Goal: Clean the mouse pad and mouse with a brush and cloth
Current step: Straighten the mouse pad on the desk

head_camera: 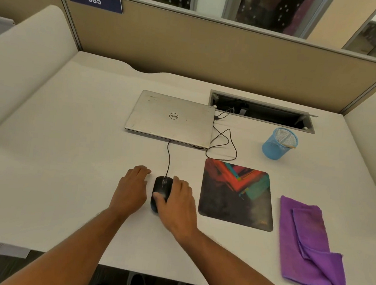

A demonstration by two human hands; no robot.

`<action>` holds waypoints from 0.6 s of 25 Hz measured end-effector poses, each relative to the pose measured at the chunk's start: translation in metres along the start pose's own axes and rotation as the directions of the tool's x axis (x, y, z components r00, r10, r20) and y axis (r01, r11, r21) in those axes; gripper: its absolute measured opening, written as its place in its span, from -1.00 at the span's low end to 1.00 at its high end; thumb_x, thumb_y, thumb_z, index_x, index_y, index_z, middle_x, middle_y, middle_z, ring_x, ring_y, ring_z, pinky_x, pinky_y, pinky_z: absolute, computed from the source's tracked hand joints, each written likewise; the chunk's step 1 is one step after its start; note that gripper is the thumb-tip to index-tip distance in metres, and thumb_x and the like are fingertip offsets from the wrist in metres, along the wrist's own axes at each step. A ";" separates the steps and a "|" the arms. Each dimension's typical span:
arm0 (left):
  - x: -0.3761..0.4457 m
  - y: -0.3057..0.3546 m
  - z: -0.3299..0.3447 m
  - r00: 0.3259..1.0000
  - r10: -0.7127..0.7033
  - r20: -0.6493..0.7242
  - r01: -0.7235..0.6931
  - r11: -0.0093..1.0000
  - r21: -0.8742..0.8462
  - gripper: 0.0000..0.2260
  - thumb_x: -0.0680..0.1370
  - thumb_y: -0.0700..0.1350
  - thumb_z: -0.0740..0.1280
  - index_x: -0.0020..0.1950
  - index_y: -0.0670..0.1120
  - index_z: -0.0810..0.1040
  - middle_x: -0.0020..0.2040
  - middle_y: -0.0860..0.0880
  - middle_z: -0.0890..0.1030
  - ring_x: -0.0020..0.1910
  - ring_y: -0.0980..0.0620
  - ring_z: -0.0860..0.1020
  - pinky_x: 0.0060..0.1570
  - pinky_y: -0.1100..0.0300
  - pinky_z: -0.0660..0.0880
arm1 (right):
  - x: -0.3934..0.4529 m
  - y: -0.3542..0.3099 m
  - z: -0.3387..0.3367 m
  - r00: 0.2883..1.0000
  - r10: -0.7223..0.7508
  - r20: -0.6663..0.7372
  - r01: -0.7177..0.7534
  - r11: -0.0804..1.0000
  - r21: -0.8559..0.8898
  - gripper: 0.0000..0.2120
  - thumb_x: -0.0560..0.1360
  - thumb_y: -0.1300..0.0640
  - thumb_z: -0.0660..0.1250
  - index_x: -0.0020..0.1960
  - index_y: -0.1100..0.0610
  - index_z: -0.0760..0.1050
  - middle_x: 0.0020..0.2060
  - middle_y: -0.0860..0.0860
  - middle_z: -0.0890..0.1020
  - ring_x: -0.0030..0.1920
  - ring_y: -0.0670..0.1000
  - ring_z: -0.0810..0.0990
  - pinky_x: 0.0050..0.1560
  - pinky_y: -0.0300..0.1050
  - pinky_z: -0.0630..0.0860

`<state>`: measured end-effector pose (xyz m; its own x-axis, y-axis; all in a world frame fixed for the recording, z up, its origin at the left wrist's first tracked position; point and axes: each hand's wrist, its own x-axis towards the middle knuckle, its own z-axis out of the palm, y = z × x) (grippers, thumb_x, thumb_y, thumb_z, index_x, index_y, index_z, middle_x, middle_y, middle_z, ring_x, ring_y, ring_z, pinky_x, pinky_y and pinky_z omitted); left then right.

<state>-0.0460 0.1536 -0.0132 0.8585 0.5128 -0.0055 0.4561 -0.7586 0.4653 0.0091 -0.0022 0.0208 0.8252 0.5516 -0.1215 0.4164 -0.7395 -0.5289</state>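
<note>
The right hand (178,204) lay over the right flank of the black mouse (160,191), thumb across its rear top and fingers curled along its side, a light grip consistent with placing or steadying the device. The left hand (133,187) rested palm-down on the white desk (56,153) just beside the mouse, fingers relaxed and holding nothing; whether it touched the mouse could not be told. The mouse sat on the bare desk, to the left of the mouse pad (237,194) and apart from it, which by judgement left the pad's whole surface free for brushing. The mouse cable (169,156) ran from its front edge toward the closed silver laptop (171,118), whose own black cord (224,143) looped toward the open cable tray (262,113) set into the desk. The multicoloured pad lay flat, right of the mouse. Further right, well apart from both hands, the folded purple cloth (309,246) lay near the desk's front edge, within reach but unused. Behind the pad stood a blue mesh holder (279,143) with a slim pale handle leaning inside it, probably the brush, though its head was hidden. Judged from this layout, cleaning proper had not begun: neither tool was in hand.
</note>
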 end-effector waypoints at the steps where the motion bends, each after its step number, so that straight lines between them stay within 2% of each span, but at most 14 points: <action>1: -0.001 -0.001 0.001 1.000 0.004 0.020 -0.004 1.000 0.004 -0.64 0.61 -0.23 0.27 0.41 -0.12 0.43 0.40 -0.07 0.45 0.35 -0.07 0.42 0.30 0.01 0.41 | -0.003 -0.005 0.005 0.999 0.003 0.034 -0.002 1.000 -0.014 -0.25 0.58 -0.27 0.27 0.60 0.06 0.11 0.44 0.04 0.37 0.38 0.06 0.41 0.37 -0.04 0.45; 4: 0.000 -0.004 0.002 0.998 0.031 0.054 -0.032 0.999 0.014 -0.59 0.62 -0.22 0.27 0.47 -0.12 0.37 0.45 -0.07 0.40 0.41 -0.06 0.35 0.34 0.02 0.37 | -0.008 -0.012 0.015 0.997 0.029 0.071 -0.025 0.998 -0.063 -0.13 0.54 -0.27 0.34 0.64 0.06 0.00 0.50 0.06 0.30 0.44 0.09 0.36 0.40 -0.01 0.42; 8: -0.001 -0.006 0.002 0.996 0.042 0.073 -0.044 0.999 0.018 -0.56 0.61 -0.22 0.29 0.49 -0.13 0.35 0.47 -0.08 0.38 0.43 -0.07 0.33 0.36 0.03 0.36 | -0.006 -0.016 0.017 0.995 0.061 0.084 -0.052 0.993 -0.102 -0.05 0.50 -0.23 0.43 0.64 0.08 -0.02 0.51 0.09 0.30 0.45 0.12 0.36 0.40 0.02 0.43; 15: -0.002 -0.011 0.006 0.993 0.054 0.109 -0.056 0.998 0.019 -0.52 0.62 -0.18 0.29 0.53 -0.14 0.29 0.52 -0.08 0.32 0.47 -0.07 0.28 0.36 0.03 0.36 | -0.003 -0.026 0.023 0.995 0.092 0.039 -0.084 0.979 -0.185 -0.13 0.55 -0.18 0.39 0.63 0.13 0.01 0.48 0.13 0.34 0.42 0.14 0.38 0.36 0.02 0.45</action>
<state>-0.0510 0.1585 -0.0230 0.9022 0.4243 -0.0771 0.4116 -0.7938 0.4477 -0.0130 0.0243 0.0159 0.8448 0.4953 -0.2021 0.4091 -0.8416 -0.3525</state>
